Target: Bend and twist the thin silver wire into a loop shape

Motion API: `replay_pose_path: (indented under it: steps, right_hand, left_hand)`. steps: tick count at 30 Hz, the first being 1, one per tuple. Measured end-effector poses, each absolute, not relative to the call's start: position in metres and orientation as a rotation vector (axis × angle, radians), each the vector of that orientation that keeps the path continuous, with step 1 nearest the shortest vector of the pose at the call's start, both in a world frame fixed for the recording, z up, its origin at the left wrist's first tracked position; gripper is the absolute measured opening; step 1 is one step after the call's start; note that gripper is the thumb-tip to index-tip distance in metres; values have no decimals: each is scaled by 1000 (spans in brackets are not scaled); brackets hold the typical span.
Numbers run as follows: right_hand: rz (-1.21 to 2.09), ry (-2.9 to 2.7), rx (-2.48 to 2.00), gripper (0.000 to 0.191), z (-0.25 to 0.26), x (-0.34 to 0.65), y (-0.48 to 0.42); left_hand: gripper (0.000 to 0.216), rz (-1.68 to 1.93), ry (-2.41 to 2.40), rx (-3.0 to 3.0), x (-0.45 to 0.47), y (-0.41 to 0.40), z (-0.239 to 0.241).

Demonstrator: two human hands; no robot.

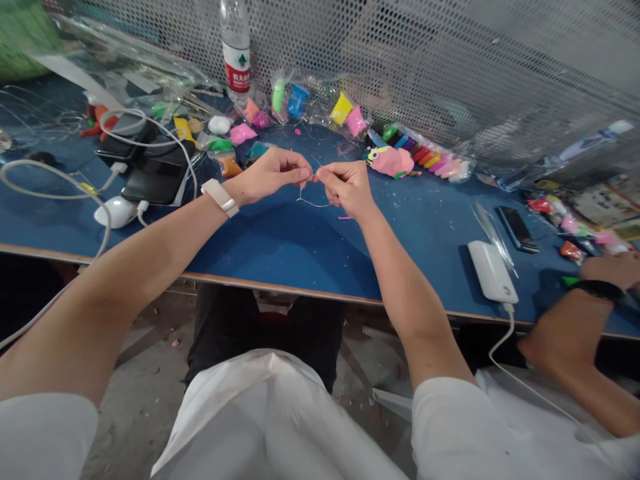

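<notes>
Over the blue table (320, 247), my two hands meet, fingertips almost touching. My left hand (277, 175) is closed in a pinch on a thin pale string (316, 203). My right hand (349, 188) also pinches that string, its other fingers curled in. A slack loop of the string hangs below the fingertips; a small reddish bit shows near them, too small to name. Just below my right hand lies a small pink stick-like piece (345, 218). Behind it to the right is a pink clay figure (391, 162) with a googly eye.
A water bottle (235, 57) and bags of coloured clay (297, 101) line the mesh panel. Black phones (157, 175), a white cable and a white mouse-like object (116, 212) lie left. A white power bank (493, 272) and another person's arm (575, 327) are right.
</notes>
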State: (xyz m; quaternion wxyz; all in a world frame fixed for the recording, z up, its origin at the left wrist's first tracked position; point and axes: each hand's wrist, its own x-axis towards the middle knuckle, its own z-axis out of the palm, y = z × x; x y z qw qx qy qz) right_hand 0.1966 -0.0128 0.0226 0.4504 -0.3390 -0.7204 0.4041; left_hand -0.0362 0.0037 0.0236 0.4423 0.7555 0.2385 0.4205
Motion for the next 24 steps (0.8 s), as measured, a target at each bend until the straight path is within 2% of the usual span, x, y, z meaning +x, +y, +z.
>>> replay_pose_path:
  steps: [5,12,20,24]
  right_hand:
    - [1229,-1750,-790,53,26,202,-14]
    - [1243,-1746,-705,46,28,201,-15]
    - [1051,-1788,-697,56,26,197,-12]
    - [861,-1809,-823,66,23,193,-9]
  left_hand:
    - [61,1008,562,1997,-39,1,28]
    - [62,983,510,1791,-31,-2,25]
    - [51,887,449,1510,-26,-3,17]
    - [40,1165,723,1845,-30,5,16]
